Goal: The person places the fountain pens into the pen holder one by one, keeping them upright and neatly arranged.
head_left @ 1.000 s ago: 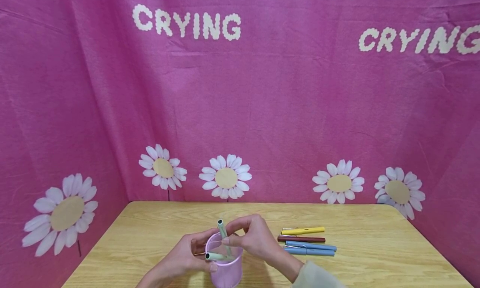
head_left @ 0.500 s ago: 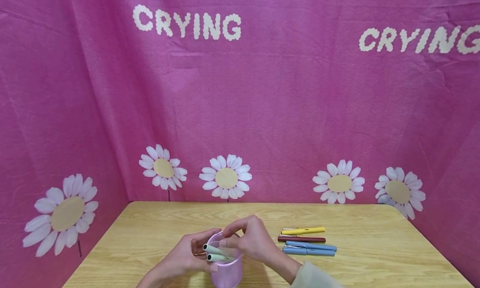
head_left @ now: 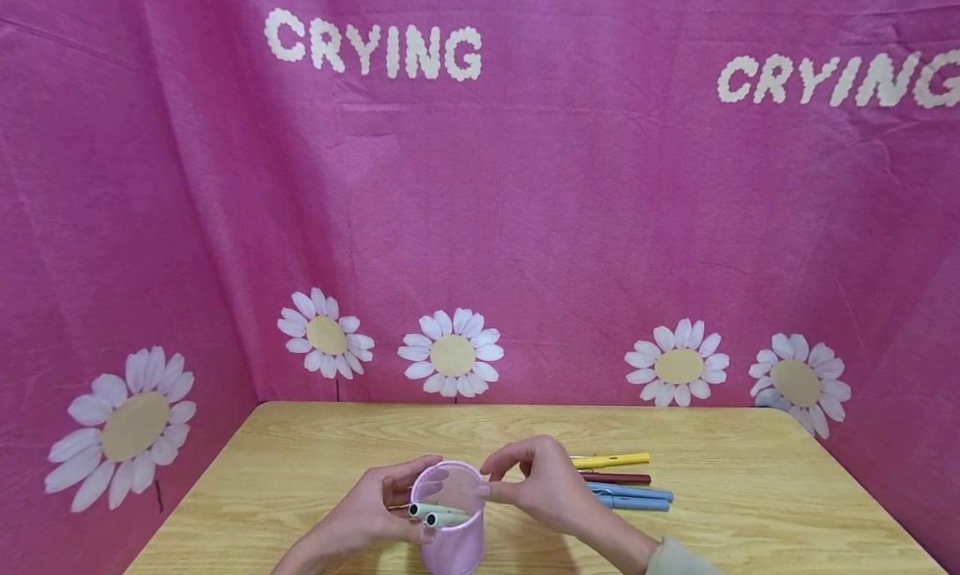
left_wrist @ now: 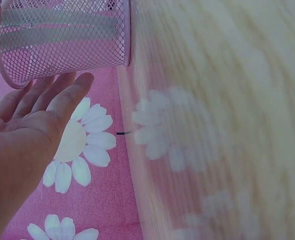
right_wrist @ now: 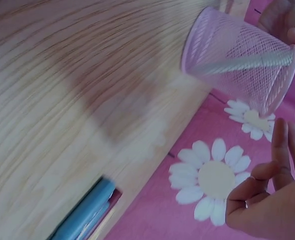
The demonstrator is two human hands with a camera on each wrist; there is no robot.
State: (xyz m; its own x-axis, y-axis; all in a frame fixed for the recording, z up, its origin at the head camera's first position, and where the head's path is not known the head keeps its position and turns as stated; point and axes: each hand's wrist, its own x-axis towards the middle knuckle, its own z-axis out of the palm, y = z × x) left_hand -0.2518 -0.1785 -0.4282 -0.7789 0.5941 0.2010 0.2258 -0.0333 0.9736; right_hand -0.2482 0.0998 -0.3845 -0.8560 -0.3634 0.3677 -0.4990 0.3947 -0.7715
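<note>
In the head view a pink mesh pen cup [head_left: 454, 550] stands upright near the table's front. My left hand [head_left: 363, 508] holds it from the left, thumb at the near rim and fingers round the far side. Two pale green pens [head_left: 438, 514] lean in the cup, their ends over the left rim. My right hand [head_left: 543, 485] is beside the cup's right rim with bent fingers and nothing between them. From the right wrist view, the right fingers [right_wrist: 280, 145] are apart from the mesh.
To the right on the wooden table [head_left: 720, 508] lie a yellow pen [head_left: 615, 460], a dark red pen [head_left: 626, 478] and two blue pens [head_left: 637, 502], partly behind the right hand. A pink curtain [head_left: 540, 225] with daisies hangs behind the table.
The second green pen has tipped from upright to lean left beside the other. My right hand has let go of it and moved right, out of the cup. The left hand stays put.
</note>
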